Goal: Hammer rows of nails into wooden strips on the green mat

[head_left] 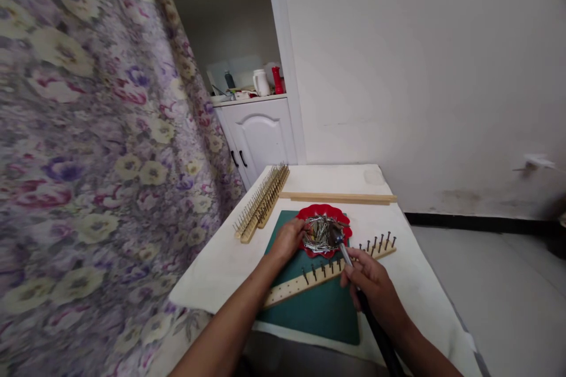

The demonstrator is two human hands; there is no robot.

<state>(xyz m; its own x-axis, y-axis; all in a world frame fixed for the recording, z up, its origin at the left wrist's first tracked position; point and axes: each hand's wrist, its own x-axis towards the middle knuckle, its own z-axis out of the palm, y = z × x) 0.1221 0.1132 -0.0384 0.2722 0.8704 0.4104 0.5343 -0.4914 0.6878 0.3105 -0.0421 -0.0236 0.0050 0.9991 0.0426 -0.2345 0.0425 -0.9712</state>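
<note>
A red scalloped dish (325, 212) heaped with several metal nails (321, 233) sits on a green cutting mat (318, 306). My left hand (289, 238) rests at the dish's left rim, fingers curled in towards the nails; what they pinch is hidden. My right hand (369, 285) is wrapped round the black handle of a hammer (341, 244), whose head hovers over the dish. A wooden strip (322, 278) with a row of upright nails lies slantwise across the mat, just under both hands.
Two finished nail-studded wooden strips (262, 201) lie at the white table's left. A bare wooden strip (338, 197) lies across the back. A floral curtain (88, 159) hangs on the left. White cabinet (260, 132) and wall stand behind.
</note>
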